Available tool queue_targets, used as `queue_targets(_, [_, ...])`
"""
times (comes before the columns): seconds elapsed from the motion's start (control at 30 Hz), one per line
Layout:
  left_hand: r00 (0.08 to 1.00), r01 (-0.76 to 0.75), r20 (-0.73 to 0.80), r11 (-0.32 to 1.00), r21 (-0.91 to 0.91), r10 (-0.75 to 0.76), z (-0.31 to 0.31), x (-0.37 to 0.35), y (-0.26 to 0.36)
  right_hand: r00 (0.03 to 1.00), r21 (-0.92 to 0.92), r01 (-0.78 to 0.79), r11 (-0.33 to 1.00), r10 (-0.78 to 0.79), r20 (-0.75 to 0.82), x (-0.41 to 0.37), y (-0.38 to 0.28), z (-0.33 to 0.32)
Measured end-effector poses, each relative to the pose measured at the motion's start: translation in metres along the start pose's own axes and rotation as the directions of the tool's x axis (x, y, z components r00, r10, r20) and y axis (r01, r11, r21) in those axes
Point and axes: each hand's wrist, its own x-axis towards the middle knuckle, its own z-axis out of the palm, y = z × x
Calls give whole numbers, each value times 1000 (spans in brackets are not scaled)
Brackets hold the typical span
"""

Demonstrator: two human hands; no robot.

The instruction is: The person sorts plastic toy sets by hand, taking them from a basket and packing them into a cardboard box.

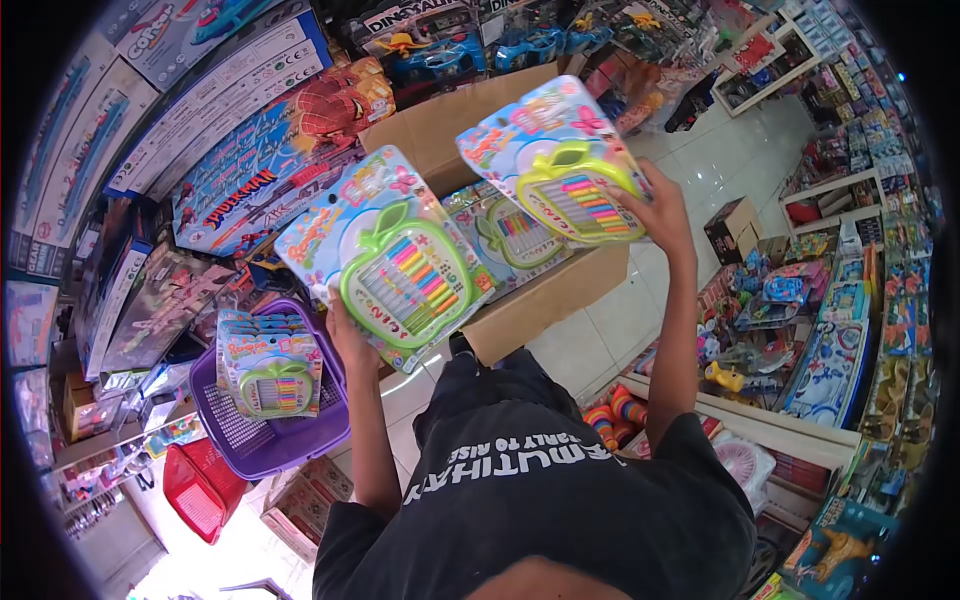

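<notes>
My left hand [351,337] is closed on the lower left edge of a toy abacus pack [405,280], a light blue card with a green apple-shaped frame and coloured bead rods. In my right hand [659,212] is a second toy abacus pack [575,190] with a yellow-green apple frame, gripped at its right edge and tilted. Between and below them an open cardboard box [545,305] holds another abacus pack [520,232], partly hidden by the two held packs. Several similar packs [278,385] stand in a purple basket [230,440] to the left.
A red basket [203,490] stands below the purple one. Boxed toys, among them a Spider-Man box [262,178], are stacked at the upper left. Packaged dinosaur toys [425,45] line the back. Shelves of toys [840,330] fill the right side, beyond a tiled floor [735,150].
</notes>
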Motion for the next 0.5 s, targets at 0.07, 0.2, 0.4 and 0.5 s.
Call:
queue_targets(0.07, [998, -53, -37, 999, 8, 53, -2, -3, 3, 993, -72, 112, 991, -108, 54, 20, 3, 11])
queue_targets(0.2, [985, -79, -158, 996, -44, 71, -1, -14, 7, 886, -107, 324, 940, -261, 384, 60, 10, 36])
queue_targets(0.4, [936, -218, -296, 974, -57, 192, 4, -36, -5, 638, -92, 369, 925, -181, 748, 88, 66, 96])
queue_targets(0.5, [897, -288, -360, 957, -33, 257, 5, -60, -17, 441, 19, 358, 934, -187, 878, 108, 89, 127])
